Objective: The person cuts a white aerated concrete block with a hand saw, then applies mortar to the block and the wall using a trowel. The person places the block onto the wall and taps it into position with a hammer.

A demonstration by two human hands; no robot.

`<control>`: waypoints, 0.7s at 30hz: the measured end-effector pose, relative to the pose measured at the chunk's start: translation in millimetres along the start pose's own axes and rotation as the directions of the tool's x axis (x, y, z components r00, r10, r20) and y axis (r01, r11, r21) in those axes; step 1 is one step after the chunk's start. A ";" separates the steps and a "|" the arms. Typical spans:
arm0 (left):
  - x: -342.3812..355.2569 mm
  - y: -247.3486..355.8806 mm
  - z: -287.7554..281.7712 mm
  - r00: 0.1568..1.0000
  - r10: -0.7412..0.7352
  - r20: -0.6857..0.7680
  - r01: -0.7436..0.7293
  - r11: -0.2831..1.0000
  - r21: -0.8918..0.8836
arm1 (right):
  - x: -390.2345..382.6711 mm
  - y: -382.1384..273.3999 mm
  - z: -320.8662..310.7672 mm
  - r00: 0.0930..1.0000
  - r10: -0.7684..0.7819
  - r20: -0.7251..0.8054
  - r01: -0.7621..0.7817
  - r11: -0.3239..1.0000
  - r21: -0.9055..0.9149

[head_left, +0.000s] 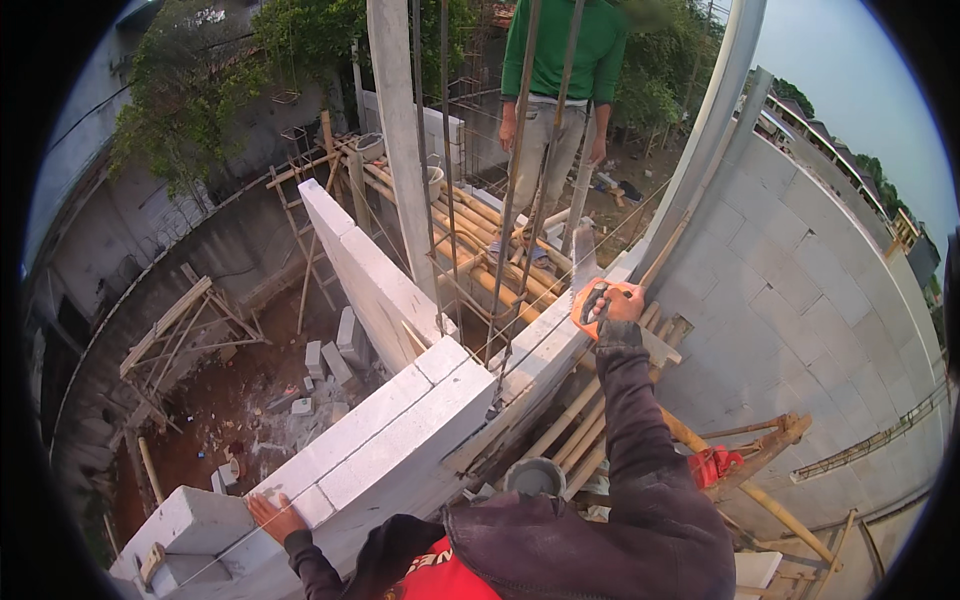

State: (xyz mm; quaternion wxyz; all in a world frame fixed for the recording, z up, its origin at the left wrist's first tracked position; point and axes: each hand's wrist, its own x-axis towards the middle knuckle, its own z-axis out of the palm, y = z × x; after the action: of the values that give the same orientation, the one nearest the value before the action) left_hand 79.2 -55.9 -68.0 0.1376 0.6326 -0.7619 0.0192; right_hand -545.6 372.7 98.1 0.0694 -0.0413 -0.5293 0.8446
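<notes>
My right hand (622, 303) is closed around the orange handle of a hand saw (584, 262), arm stretched forward. The saw's pale grey blade points away from me, over the top of a light block wall on the right. At the lower left my left hand (277, 517) lies flat, fingers apart, on top of a wall of white lightweight blocks (385, 415). Beside that hand sits a loose, larger-looking block (205, 518). A thin string runs over the blocks near my left hand.
Upright steel bars (520, 170) and a concrete post (403, 150) rise at the wall corner. Bamboo poles (480, 225) form a platform where a person in green (565, 60) stands. A bucket of grey mix (535, 478) is below me. Loose blocks (345, 350) lie on the ground left.
</notes>
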 end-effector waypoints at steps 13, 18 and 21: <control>-3.7 1.8 -8.7 1.000 0.004 -0.025 -0.004 1.000 -0.004 | 51.0 75.7 85.9 0.993 -0.060 -0.099 0.050 0.994 -0.100; -6.1 2.4 -8.8 0.999 0.002 -0.045 -0.004 1.000 -0.028 | 49.9 81.0 92.2 0.997 -0.067 -0.049 0.063 0.994 -0.091; -4.7 0.1 -6.3 0.999 0.011 -0.041 -0.013 0.999 -0.038 | 53.3 86.9 94.3 0.988 -0.152 -0.024 0.147 0.979 -0.144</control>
State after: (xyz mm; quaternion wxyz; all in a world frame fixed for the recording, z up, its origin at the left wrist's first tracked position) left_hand 81.1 -50.1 -63.1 0.1650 0.6248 -0.7630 0.0183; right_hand -618.2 260.1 61.2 0.1390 -0.0209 -0.5883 0.7963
